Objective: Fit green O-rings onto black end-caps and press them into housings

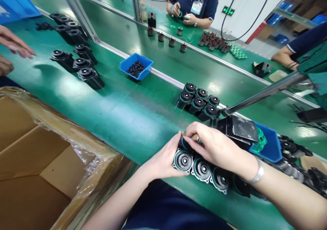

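My left hand [165, 158] grips the left end of a row of black round motor housings [201, 168] lying at the near edge of the green belt [122, 114]. My right hand [213, 143] is curled over the top of the leftmost housing, fingertips pinched on a green ring there. A silver bracelet sits on that wrist. The housings show grey round faces with green rings.
A cluster of black housings [199, 102] stands behind my hands, more [76, 63] at the left. Blue trays hold black bits [136, 66] and green rings [265, 143]. A plastic-lined cardboard box [46, 162] is at lower left. Other people's hands [14, 44] and a seated worker [194, 5] are nearby.
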Demonstrator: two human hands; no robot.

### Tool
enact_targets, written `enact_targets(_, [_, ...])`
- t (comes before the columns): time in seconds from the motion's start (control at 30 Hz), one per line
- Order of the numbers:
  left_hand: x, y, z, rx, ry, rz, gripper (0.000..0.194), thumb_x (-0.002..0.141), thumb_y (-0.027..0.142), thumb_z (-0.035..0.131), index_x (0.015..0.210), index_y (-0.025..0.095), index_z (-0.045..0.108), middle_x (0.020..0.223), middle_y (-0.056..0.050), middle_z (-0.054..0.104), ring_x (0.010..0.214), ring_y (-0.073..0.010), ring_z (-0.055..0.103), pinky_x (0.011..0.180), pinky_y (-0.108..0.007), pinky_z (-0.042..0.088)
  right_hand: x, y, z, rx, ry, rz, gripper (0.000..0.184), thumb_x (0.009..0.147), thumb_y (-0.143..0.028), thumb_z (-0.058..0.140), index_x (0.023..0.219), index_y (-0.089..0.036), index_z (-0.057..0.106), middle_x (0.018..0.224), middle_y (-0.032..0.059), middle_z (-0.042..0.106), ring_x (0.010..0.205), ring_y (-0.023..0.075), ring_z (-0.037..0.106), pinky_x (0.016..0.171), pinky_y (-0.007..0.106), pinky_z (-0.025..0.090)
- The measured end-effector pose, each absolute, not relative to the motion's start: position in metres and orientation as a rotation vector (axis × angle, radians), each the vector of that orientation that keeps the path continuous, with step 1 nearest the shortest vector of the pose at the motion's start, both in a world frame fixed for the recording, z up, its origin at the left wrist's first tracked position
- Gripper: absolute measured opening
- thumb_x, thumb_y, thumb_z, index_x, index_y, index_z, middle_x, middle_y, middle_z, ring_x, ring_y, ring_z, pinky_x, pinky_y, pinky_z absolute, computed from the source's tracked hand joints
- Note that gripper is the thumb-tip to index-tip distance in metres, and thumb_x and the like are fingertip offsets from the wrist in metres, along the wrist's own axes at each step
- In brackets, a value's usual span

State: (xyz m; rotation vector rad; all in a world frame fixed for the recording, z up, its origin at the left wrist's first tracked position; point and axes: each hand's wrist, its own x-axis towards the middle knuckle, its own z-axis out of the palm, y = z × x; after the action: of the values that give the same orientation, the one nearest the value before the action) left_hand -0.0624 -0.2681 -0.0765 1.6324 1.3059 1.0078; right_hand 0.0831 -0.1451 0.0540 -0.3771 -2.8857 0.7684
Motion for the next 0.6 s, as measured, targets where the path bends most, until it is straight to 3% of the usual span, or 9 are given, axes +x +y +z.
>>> enact_targets(0.13, [-0.062, -0.269, -0.079, 1.648, 1.299, 1.016, 0.117, 0.063, 0.036, 0.088, 0.153, 0.017, 0.016, 0.159, -0.022, 0.025, 0.147, -0.0427, 0.025, 0.119, -0.059, 0.030, 0.083, -0.149, 0.061, -0.274, -2.973, 0.758, 0.003, 0.102, -0.020, 0.040, 0.103, -0.019, 0.042, 0.091, 0.0050, 0.058, 0.069, 0.0138, 0.056, 0.064, 0.028, 0.048])
enact_targets(0.33, [-0.061, -0.274, -0.090, 1.721, 1.307, 1.092, 0.132, 0.067, 0.038, 0.087, 0.156, 0.022, -0.008, 0.162, -0.021, 0.017, 0.149, -0.0404, 0.022, 0.120, -0.058, 0.029, 0.099, -0.159, 0.071, -0.147, -3.037, 0.742, 0.012, 0.100, -0.016, 0.039, 0.106, -0.019, 0.049, 0.090, 0.0067, 0.064, 0.074, 0.0177, 0.061, 0.066, 0.031, 0.051])
enact_targets(0.47, [-0.061, -0.275, -0.089, 1.763, 1.294, 1.106, 0.133, 0.068, 0.037, 0.087, 0.156, 0.024, -0.012, 0.162, -0.020, 0.017, 0.149, -0.0402, 0.021, 0.121, -0.057, 0.028, 0.118, -0.156, 0.080, -0.223, -3.026, 0.887, 0.014, 0.098, -0.017, 0.045, 0.103, -0.023, 0.057, 0.098, 0.0065, 0.068, 0.084, 0.0190, 0.066, 0.074, 0.032, 0.055])
enact_targets(0.6, [-0.061, -0.273, -0.088, 1.781, 1.312, 1.074, 0.134, 0.068, 0.045, 0.086, 0.155, 0.022, -0.013, 0.161, -0.022, 0.019, 0.148, -0.0417, 0.023, 0.120, -0.059, 0.029, 0.124, -0.144, 0.080, -0.314, -2.886, 1.074, 0.015, 0.098, -0.016, 0.047, 0.107, -0.024, 0.056, 0.110, 0.0057, 0.068, 0.098, 0.0167, 0.068, 0.081, 0.028, 0.057])
